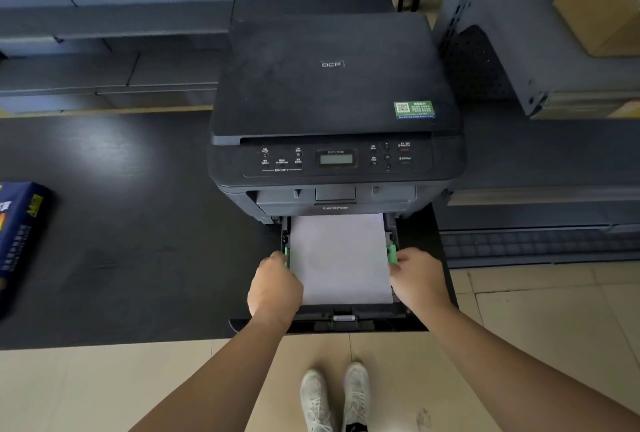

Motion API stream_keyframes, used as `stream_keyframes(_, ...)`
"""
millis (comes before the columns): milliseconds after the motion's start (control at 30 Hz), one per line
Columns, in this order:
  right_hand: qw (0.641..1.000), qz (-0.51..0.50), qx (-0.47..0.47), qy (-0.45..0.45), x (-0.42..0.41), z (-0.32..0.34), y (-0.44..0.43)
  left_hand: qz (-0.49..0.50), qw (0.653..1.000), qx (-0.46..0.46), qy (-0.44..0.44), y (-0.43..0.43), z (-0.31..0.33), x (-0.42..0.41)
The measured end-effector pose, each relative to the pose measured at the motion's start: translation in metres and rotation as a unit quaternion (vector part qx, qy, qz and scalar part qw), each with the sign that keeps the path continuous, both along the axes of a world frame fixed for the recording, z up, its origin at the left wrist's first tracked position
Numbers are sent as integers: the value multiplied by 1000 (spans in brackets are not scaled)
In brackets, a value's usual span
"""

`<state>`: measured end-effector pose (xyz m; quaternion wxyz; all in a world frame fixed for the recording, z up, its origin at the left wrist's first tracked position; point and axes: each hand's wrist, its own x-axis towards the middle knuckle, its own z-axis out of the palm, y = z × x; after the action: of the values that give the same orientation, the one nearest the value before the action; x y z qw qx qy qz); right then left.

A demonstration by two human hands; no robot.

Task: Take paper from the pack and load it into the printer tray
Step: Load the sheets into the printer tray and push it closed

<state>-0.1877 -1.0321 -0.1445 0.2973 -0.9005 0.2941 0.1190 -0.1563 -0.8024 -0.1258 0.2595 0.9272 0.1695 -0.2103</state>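
A black printer [332, 85] stands on a dark table, its paper tray [346, 319] pulled out toward me. A white paper stack [341, 258] lies flat inside the tray. My left hand [275, 284] pinches the green left side guide [286, 253] at the paper's left edge. My right hand [417, 277] grips the green right side guide [392, 253] at the paper's right edge. The blue paper pack [19, 234] lies on the table at the far left, partly cut off by the frame.
The dark table [138, 241] stretches left of the printer. Grey metal shelving [121, 33] runs behind it, and a perforated rack with a cardboard box [602, 16] stands at the right. Beige floor tiles and my white shoes [336, 397] are below the table's front edge.
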Motion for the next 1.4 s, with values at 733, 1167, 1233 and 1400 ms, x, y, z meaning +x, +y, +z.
stream_keyframes(733, 999, 6, -34, 12, -19, -25, -5, 18, 1000, -5, 22, 20, -27, -4)
stream_keyframes(1167, 1000, 23, 6, -3, -16, -32, -7, 27, 999, -30, 28, 16, -37, -7)
stream_keyframes(1233, 1000, 17, 8, -4, -17, -30, -7, 32, 999, -36, 22, 18, -38, -8)
stream_keyframes(1400, 1000, 7, 8, -5, -16, -27, -5, 44, 998, -35, 9, 17, -37, -9)
